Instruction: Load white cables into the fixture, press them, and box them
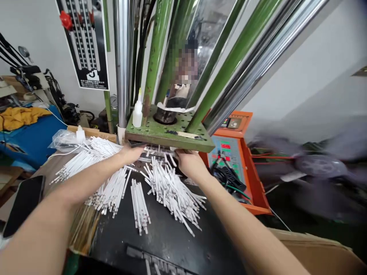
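Note:
Under the lip of the green press plate (169,137), a narrow slotted mold plate (159,150) with several white strips in it spans the gap between my hands. At its left end my left hand (132,153) is closed, the fingertips mostly hidden by the press. My right hand (187,159) is closed at the right end, its fingers partly under the green plate. Just below lie a large heap of thin white strips (174,191), a smaller bundle of strips (140,206), and more white strips (110,191) beneath my left forearm.
A white dropper bottle (137,114) stands on the green plate. To the right is an orange control box (232,152) with cables. A second slotted mold (155,259) lies at the front edge, a phone (24,206) at left. A blurred fan (321,166) and a cardboard box (318,248) are at right.

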A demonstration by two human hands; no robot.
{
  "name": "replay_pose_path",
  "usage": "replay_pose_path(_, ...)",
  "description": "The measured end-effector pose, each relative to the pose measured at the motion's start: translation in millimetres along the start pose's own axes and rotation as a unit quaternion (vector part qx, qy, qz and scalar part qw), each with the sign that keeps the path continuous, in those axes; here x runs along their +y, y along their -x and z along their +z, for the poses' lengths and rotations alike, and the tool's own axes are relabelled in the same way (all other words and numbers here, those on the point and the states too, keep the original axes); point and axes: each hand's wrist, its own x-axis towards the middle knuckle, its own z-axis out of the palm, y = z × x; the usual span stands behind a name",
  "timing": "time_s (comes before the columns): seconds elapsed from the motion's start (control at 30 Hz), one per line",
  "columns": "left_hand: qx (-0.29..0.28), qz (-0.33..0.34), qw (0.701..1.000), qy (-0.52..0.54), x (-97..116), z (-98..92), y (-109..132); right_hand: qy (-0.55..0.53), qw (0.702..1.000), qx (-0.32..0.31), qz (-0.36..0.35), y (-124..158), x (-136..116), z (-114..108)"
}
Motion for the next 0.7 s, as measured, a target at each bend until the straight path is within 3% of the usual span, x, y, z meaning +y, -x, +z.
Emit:
replay_pose_path(0.07, -0.087, 0.064, 0.993, -0.044, 4, 2.7, 36, -0.059, 0.994, -0.029, -0.083, 48, -6, -26)
replay_pose_path(0.13, -0.172, 0.143, 0.970, -0.090, 12, 11.7, 76, -0.140, 0.977, -0.014, -0.162, 95, -21, -50)
replay_pose_path(0.27, -0.290, 0.327, 0.857, -0.273, 33, 37.1, 145, -0.181, 0.944, 0.103, -0.256, 165, -64, -69)
replay_pose_path(0.3, -0.300, 0.346, 0.836, -0.302, 37, 41.9, 156, -0.184, 0.939, 0.139, -0.253, 177, -69, -69)
replay_pose_path(0.37, -0.311, 0.339, 0.832, -0.309, 39, 47.6, 169, -0.224, 0.919, 0.273, -0.176, 192, -70, -68)
replay_pose_path(0.43, -0.317, 0.314, 0.843, -0.300, 36, 49.0, 173, -0.265, 0.858, 0.438, -0.035, 190, -60, -71)
replay_pose_path(0.47, -0.318, 0.302, 0.848, -0.297, 33, 49.0, 173, -0.270, 0.837, 0.475, 0.027, 182, -54, -74)
replay_pose_path(0.5, -0.318, 0.295, 0.850, -0.299, 29, 48.8, 173, -0.271, 0.842, 0.462, 0.068, 171, -48, -77)
replay_pose_path(0.53, -0.314, 0.292, 0.850, -0.307, 26, 48.7, 173, -0.264, 0.875, 0.397, 0.089, 156, -44, -79)
replay_pose_path(0.6, -0.295, 0.295, 0.847, -0.330, 22, 48.3, 174, -0.255, 0.947, 0.172, 0.095, 127, -39, -80)
replay_pose_path(0.63, -0.281, 0.296, 0.848, -0.339, 22, 47.9, 175, -0.237, 0.960, 0.093, 0.113, 117, -39, -78)
replay_pose_path(0.7, -0.250, 0.304, 0.852, -0.345, 22, 46.7, 177, -0.208, 0.971, 0.001, 0.118, 111, -48, -70)
